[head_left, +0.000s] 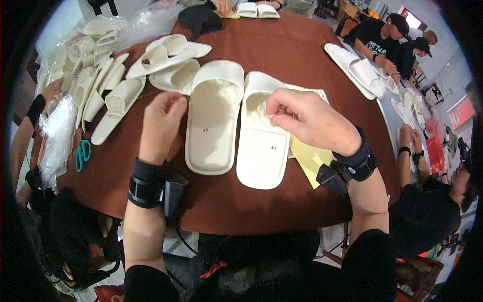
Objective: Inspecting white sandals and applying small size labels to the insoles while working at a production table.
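Right hand (pixel 309 120) fingers pinch white stuffing in right slipper (pixel 262 136) (strap end); left hand (pixel 162 123) curled loosely, empty, beside left slipper (pixel 214 117).

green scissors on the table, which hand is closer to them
Left. The left hand is just right of the green scissors; the right hand is far across, at the right slipper.

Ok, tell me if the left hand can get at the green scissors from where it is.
Probably yes. The left hand is loosely closed beside the left slipper, and the green scissors lie on the brown table to its left. Only bare tabletop lies between them, so the way looks free.
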The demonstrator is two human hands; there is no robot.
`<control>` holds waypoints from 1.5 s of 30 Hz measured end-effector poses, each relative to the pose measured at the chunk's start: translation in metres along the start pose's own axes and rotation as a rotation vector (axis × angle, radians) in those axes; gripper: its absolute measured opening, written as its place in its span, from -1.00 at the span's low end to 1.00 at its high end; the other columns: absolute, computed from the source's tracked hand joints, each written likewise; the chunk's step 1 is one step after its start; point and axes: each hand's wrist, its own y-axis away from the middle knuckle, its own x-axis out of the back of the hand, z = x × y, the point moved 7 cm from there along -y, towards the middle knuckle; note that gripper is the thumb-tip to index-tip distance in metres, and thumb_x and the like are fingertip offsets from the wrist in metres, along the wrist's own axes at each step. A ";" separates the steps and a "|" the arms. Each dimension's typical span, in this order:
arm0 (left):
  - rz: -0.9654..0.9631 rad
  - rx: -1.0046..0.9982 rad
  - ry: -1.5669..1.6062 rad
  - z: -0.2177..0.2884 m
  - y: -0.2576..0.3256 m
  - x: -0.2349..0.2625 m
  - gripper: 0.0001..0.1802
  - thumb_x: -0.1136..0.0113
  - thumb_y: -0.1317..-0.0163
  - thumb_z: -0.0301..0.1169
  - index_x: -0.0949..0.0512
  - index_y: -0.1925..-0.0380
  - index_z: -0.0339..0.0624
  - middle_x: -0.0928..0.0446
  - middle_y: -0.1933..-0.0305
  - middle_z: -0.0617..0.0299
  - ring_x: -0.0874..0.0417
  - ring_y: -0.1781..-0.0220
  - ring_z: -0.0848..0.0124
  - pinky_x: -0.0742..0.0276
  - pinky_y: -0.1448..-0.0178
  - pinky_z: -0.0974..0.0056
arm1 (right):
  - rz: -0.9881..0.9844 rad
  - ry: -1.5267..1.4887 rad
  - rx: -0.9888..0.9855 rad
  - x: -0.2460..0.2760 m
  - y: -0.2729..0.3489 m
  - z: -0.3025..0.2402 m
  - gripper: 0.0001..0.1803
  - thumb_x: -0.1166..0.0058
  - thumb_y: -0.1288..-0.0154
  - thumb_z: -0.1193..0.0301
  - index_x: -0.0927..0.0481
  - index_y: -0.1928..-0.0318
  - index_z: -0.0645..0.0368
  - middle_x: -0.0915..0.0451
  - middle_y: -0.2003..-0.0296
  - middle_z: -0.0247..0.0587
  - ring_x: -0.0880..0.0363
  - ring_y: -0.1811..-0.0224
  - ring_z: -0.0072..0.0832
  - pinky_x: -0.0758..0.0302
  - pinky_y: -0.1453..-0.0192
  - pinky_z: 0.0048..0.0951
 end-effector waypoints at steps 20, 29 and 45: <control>-0.426 0.505 0.552 -0.024 0.007 -0.049 -0.61 -0.07 -0.13 -0.62 -0.44 -0.01 -0.47 -0.59 0.04 -0.03 -0.67 0.08 0.24 -0.59 -0.08 0.17 | -0.093 -0.144 -0.305 0.006 -0.047 0.106 -0.05 -0.22 -0.10 -0.13 -0.34 -0.23 0.45 -0.46 -0.13 0.30 -0.47 -0.19 -0.05 -0.39 -0.27 -0.30; -0.436 0.283 0.777 0.021 0.023 -0.042 -0.44 -0.12 -0.07 -0.63 -0.35 -0.15 -0.39 -0.52 -0.12 -0.01 -0.58 -0.12 0.18 -0.48 -0.24 0.11 | 0.049 -0.049 -0.278 0.060 -0.038 0.064 -0.45 -0.24 -0.07 0.05 -0.66 0.19 0.35 -0.66 0.32 -0.06 -0.61 0.25 -0.36 -0.50 0.14 -0.37; -0.123 0.125 0.878 0.035 0.024 -0.042 -0.33 0.04 -0.16 -0.67 -0.13 -0.32 -0.21 -0.34 -0.27 -0.04 -0.47 -0.25 0.10 -0.48 -0.30 -0.06 | 0.570 -0.624 -0.362 0.135 0.082 0.083 -0.64 -0.17 -0.31 0.13 -0.64 0.25 0.23 -0.52 0.56 -0.46 -0.38 0.65 -0.75 -0.26 0.67 -0.68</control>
